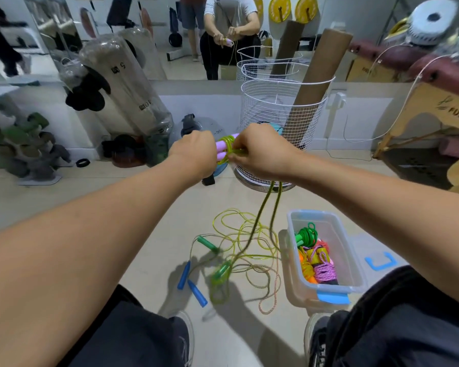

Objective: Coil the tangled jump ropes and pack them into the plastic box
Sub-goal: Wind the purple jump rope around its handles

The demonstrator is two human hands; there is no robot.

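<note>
Yellow-green rope (263, 207) was mid-coil: several turns already wrapped around a pair of lilac handles (221, 150), held up at chest height in front of the wire basket (278, 112). Two strands hung down from the right hand to the floor, feeding out of the loose pile (239, 250) between the feet.

Left hand (194, 152) gripped the handles, fingers curled round them. Right hand (260, 152) was closed on the cord right at the wrap, pinching it; fingertips were hidden behind the knuckles, so exact finger placement can't be told.

Floor pile also held other ropes: one with green handles (207, 243), one with blue handles (190, 280), plus a thin pinkish cord (274, 287). All overlapped, looked still tangled.

Plastic box (355, 271) sat open just beside the right knee, already holding a few coiled ropes: green, orange, pink. Its lid (379, 260) looked to be lying behind it on the floor.

Judgement: step in hand was winding rope onto handles; task maybe half done. Next move calls for more wraps while the tail pulls free; risk is the hanging strands dragging the green-handled rope up with them, so slack likely needs shaking loose first. Then tuck the end, drop the bundle in the box.
</note>
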